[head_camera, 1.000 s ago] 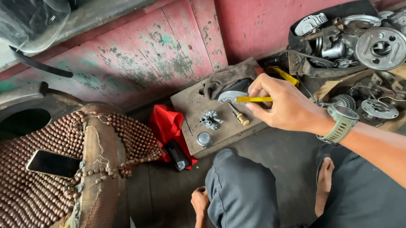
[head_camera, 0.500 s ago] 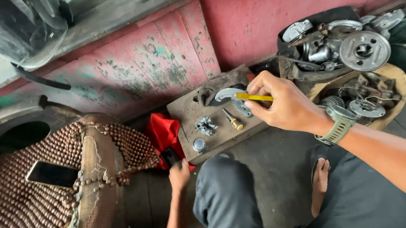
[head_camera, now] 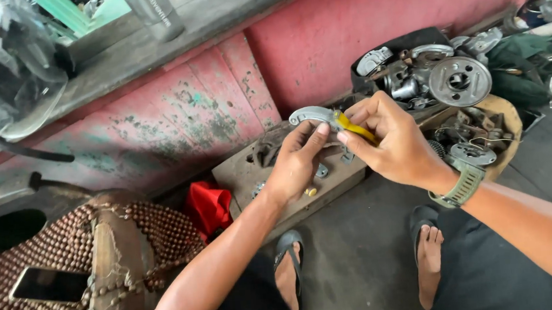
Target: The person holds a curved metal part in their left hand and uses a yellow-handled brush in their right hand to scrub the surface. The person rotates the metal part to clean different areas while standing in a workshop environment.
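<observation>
- Far left: a brown seat cover of wooden beads (head_camera: 24, 286), worn through along a torn central seam, with a dark flat phone (head_camera: 48, 285) lying on it.
- Above it: a clear plastic visor (head_camera: 0, 65) resting against the ledge of a weathered pink-red wall (head_camera: 345, 31), whose paint is flaked to green and grey.
- Lower centre-left: a crumpled red cloth (head_camera: 209, 206) just beside a grimy flat wooden board (head_camera: 241, 174) that stands against the wall and carries small metal bits.
- Centre: the left hand (head_camera: 296, 166), thumb and forefinger pinching the lower end of a curved grey metal brake shoe (head_camera: 312, 114), which is held in the air above the board, clear of it.
- Centre-right: the right hand (head_camera: 390, 139), a khaki-strapped watch on its wrist, its fingers pressed together around a yellow-handled tool (head_camera: 354, 128) whose tip touches the shoe.
- Right: a black tray (head_camera: 421, 37) and a shallow tan basket (head_camera: 506, 114), both crowded with round silver engine parts, near the hands but apart from them.
- Below: grey concrete floor (head_camera: 363, 259), open between the two sandalled feet.
</observation>
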